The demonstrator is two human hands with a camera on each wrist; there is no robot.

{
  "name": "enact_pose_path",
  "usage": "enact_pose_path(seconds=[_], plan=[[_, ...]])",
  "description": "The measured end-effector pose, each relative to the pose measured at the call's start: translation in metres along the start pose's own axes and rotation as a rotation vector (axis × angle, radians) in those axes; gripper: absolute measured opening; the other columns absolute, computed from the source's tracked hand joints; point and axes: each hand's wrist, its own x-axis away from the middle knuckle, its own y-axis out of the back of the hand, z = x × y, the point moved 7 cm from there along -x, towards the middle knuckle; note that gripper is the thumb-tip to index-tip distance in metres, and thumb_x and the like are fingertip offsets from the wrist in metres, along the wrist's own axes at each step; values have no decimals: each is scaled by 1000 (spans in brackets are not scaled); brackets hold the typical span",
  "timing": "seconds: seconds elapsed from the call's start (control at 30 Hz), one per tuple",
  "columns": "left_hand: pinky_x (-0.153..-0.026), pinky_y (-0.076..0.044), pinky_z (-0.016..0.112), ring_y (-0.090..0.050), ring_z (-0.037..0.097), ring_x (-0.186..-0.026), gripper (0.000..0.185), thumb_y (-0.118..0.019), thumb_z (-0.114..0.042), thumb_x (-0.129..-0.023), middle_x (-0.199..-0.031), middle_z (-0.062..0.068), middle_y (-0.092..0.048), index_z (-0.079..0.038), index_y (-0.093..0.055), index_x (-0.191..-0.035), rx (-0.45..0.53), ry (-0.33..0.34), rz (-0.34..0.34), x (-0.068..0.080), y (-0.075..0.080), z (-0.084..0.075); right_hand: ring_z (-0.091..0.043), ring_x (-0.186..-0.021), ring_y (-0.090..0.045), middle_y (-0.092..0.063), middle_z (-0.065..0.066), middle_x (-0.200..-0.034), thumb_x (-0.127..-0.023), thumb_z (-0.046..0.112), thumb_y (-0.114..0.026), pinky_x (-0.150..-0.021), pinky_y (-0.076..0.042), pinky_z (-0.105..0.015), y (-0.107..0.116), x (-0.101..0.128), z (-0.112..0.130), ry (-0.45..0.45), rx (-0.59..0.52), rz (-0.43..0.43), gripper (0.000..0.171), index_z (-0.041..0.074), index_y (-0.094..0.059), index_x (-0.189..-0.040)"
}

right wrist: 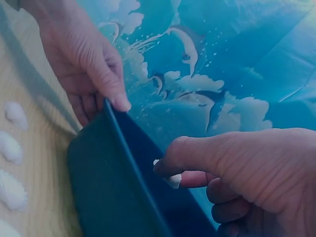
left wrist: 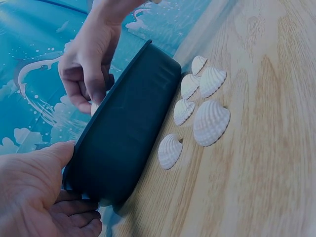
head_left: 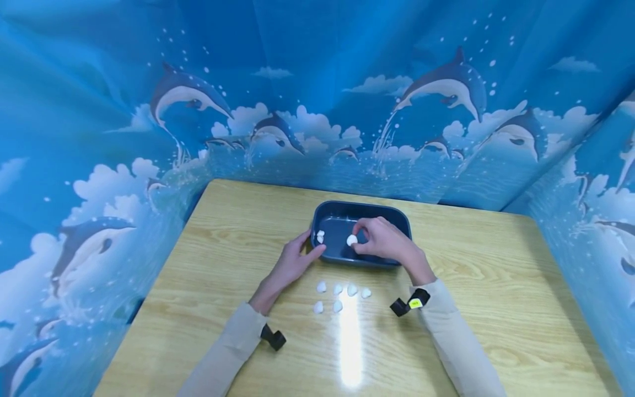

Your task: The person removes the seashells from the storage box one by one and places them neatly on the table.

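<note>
The right hand (head_left: 384, 240) hangs over the dark blue tray (head_left: 397, 218), thumb and fingers curled to pinch one white seashell (head_left: 351, 240) just above the tray floor; the right wrist view shows only a sliver of shell between thumb and forefinger. The left hand (head_left: 292, 262) grips the tray's near left corner, thumb on the rim and fingers curled against the outer wall, steadying it.

Two more shells (head_left: 320, 236) already lie inside the tray at its left end. Six others (head_left: 342, 295) sit loose on the wooden desk (head_left: 496, 286) just in front of the tray, close together and near both hands.

The shells look light, rigid and ribbed, probably brittle at their thin edges, so a gentle pinch across the domed middle seems safest, and lowering rather than dropping. The tray looks like stiff, smooth plastic that could slide on the glossy desk, so holding its rim makes sense. A blue dolphin curtain (head_left: 149, 110) surrounds the desk.
</note>
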Motion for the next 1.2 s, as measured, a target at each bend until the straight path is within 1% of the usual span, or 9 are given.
enact_pose_path(seconds=[0.17, 0.33, 0.53, 0.8, 1.0, 1.2], plan=[[-124, -34, 46, -36, 28, -153, 74, -68, -47, -101, -165, 10, -40, -11, -41, -160, 11, -4, 3, -2, -1, 1, -12, -53, -44, -49, 5, -62, -93, 29, -79, -51, -34, -27, 1, 11, 8, 6, 7, -21, 22, 13, -72, -106], [-124, -34, 47, -37, 29, -152, 71, -68, -40, -103, -164, 12, -40, -8, -41, -159, 7, -5, -3, -3, -1, 3, -11, -52, -43, -49, 6, -62, -93, 29, -79, -51, -33, -26, -3, 19, 15, 29, 11, -35, 22, 13, -72, -106], [-124, -35, 47, -38, 30, -152, 70, -68, -37, -103, -164, 13, -41, -7, -41, -159, 12, -16, -5, -3, -1, 2, -8, -50, -40, -47, 7, -60, -91, 30, -80, -49, -30, -24, -9, 29, 19, 41, 19, -54, 24, 13, -73, -105], [-123, -35, 50, -39, 34, -151, 66, -69, -30, -103, -162, 17, -43, -3, -42, -157, 35, -71, 6, -4, -1, -3, -4, -49, -34, -40, 10, -58, -90, 26, -81, -47, -26, -21, -15, 47, 27, 50, 12, -65, 21, 14, -72, -104], [-122, -35, 51, -40, 35, -150, 65, -69, -27, -103, -161, 19, -43, -1, -43, -157, 33, -93, 5, -3, -1, -5, -1, -48, -31, -38, 12, -57, -90, 24, -82, -46, -24, -20, -26, 59, 33, 60, 7, -51, 24, 11, -72, -107], [-122, -36, 50, -41, 35, -150, 66, -70, -29, -103, -160, 18, -45, -2, -43, -157, 37, -87, 3, -3, 0, -4, 1, -49, -29, -37, 15, -57, -88, 25, -82, -45, -24, -18, -41, 69, 33, 75, 21, -47, 25, 10, -72, -106]])
